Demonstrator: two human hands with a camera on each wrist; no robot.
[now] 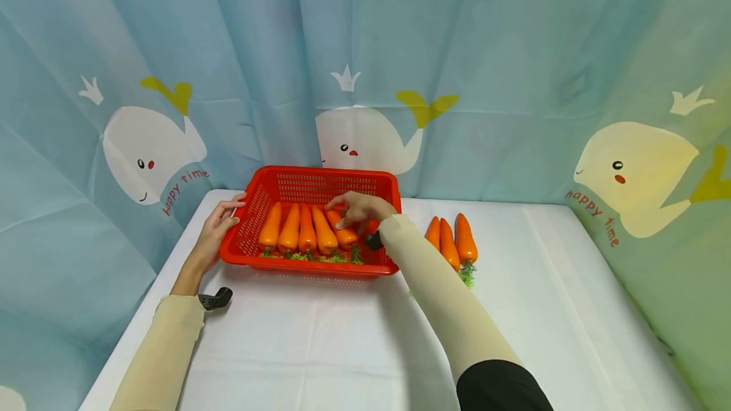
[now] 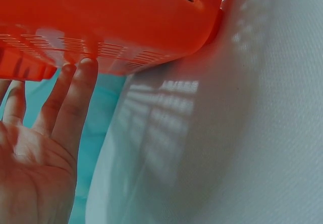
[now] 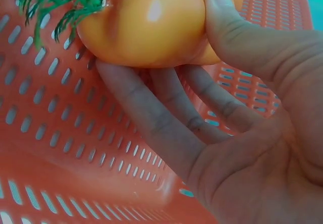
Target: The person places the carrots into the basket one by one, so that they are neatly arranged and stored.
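A red plastic basket (image 1: 320,270) with slotted walls stands on the white table, and several orange carrots (image 1: 290,227) with green tops lie side by side in it. My left hand (image 1: 214,233) holds the basket's left rim; the left wrist view shows fairly straight fingers (image 2: 75,103) touching the outer wall below the rim. Inside the basket on the right, my right hand (image 1: 365,208) grips the rightmost carrot (image 1: 346,237). In the right wrist view, the thumb lies on one side of that carrot (image 3: 156,22) and the fingers (image 3: 146,105) curl under it.
On the table right of the basket lie three more carrots (image 1: 448,243), partly behind the right forearm. A light blue curtain (image 1: 502,81) with whale prints hangs behind the table and at its sides. Black straps with small devices sit at both wrists.
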